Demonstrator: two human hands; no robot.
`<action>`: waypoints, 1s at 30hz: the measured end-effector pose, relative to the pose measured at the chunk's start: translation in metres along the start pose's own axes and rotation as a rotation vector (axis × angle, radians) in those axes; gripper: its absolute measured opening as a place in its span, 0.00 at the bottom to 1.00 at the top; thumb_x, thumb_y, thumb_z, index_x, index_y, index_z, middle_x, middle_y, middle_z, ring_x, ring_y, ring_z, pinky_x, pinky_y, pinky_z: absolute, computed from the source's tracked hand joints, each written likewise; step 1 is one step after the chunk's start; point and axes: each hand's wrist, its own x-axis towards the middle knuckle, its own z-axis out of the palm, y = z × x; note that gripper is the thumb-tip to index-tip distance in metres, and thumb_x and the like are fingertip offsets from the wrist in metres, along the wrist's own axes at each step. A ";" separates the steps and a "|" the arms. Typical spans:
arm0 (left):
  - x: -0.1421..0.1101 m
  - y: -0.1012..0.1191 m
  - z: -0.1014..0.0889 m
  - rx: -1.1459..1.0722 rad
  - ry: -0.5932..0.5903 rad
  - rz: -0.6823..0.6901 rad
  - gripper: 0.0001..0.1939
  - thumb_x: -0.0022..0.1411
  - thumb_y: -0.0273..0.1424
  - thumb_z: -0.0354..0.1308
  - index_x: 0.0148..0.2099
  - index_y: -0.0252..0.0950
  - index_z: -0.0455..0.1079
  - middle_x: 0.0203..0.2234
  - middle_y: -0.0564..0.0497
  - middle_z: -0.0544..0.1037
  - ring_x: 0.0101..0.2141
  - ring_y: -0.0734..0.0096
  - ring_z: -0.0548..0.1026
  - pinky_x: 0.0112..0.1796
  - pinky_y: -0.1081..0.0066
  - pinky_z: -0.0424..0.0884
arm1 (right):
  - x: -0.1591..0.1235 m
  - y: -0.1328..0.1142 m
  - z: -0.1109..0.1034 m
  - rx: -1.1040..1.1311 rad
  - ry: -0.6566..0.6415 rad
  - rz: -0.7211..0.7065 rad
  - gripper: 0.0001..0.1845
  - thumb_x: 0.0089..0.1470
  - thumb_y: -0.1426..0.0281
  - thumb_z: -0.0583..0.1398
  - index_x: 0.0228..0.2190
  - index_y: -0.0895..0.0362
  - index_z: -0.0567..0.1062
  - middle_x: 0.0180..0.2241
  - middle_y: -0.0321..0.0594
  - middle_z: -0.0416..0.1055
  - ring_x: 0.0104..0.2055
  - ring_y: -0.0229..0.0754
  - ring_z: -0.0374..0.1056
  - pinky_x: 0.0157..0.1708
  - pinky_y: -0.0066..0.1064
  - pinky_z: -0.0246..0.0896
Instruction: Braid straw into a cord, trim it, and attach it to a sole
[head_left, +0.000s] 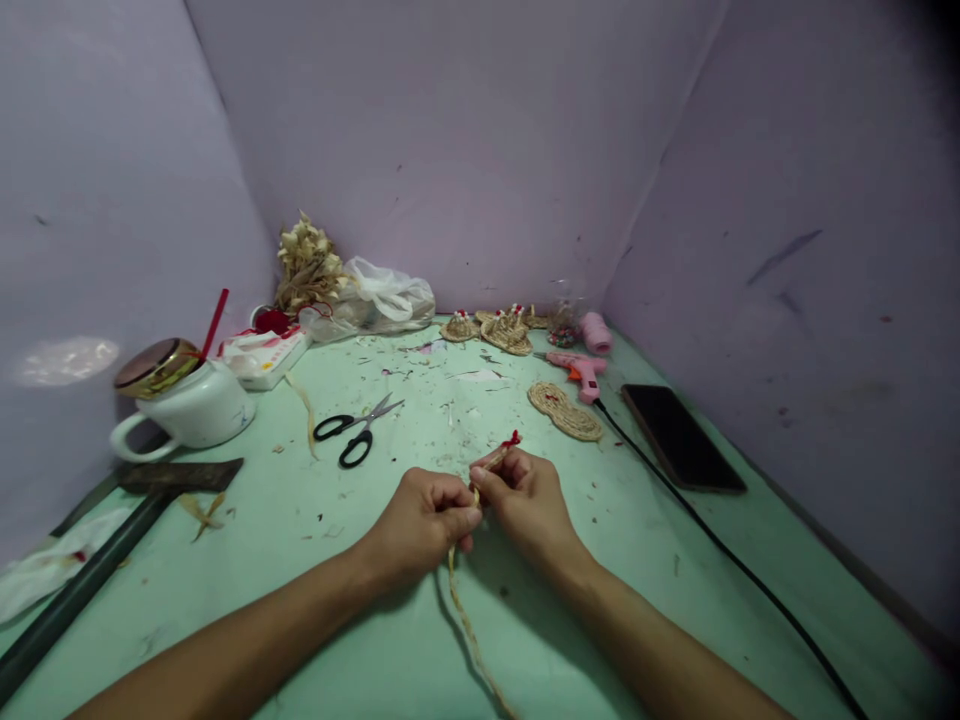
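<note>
Both hands meet above the middle of the green table. My left hand (pixel 431 515) pinches a thin straw-coloured braided cord (pixel 469 630), whose long end hangs down toward the table's front edge. Close beside it, my right hand (pixel 525 495) is closed on the cord's upper end, where a small red tip (pixel 513 439) sticks out past the fingers. Part of the cord is hidden by the fingers. Black-handled scissors (pixel 356 430) lie part-open to the left of my hands. A coiled straw piece (pixel 566 411) in a figure-eight shape rests beyond my right hand.
A pink glue gun (pixel 574 370) with a black cable (pixel 705 530) and a phone (pixel 682 438) lie at right. Straw pieces (pixel 506 330) and a pink spool (pixel 596 333) stand behind. At left are a white mug (pixel 199 408), a hammer (pixel 97 570) and a tissue box (pixel 266 358).
</note>
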 end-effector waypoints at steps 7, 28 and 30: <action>0.003 -0.003 0.003 -0.171 -0.034 -0.180 0.09 0.47 0.34 0.53 0.25 0.31 0.65 0.15 0.53 0.71 0.08 0.86 0.55 0.12 0.79 0.46 | 0.009 0.001 -0.011 0.164 -0.087 0.181 0.11 0.39 0.66 0.61 0.19 0.60 0.66 0.13 0.33 0.65 0.16 0.32 0.61 0.18 0.24 0.55; 0.004 -0.006 0.002 -0.179 -0.015 -0.219 0.07 0.46 0.31 0.53 0.21 0.31 0.64 0.12 0.52 0.70 0.08 0.85 0.54 0.11 0.79 0.44 | 0.005 -0.004 -0.018 0.091 -0.258 0.157 0.12 0.30 0.80 0.61 0.25 0.61 0.70 0.18 0.35 0.70 0.21 0.34 0.65 0.23 0.25 0.58; 0.004 -0.004 0.002 -0.134 -0.005 -0.228 0.08 0.46 0.30 0.54 0.19 0.32 0.63 0.11 0.53 0.69 0.08 0.85 0.54 0.11 0.79 0.45 | 0.002 -0.003 -0.015 0.014 -0.189 0.114 0.10 0.31 0.80 0.60 0.24 0.61 0.69 0.18 0.35 0.70 0.21 0.35 0.64 0.22 0.25 0.57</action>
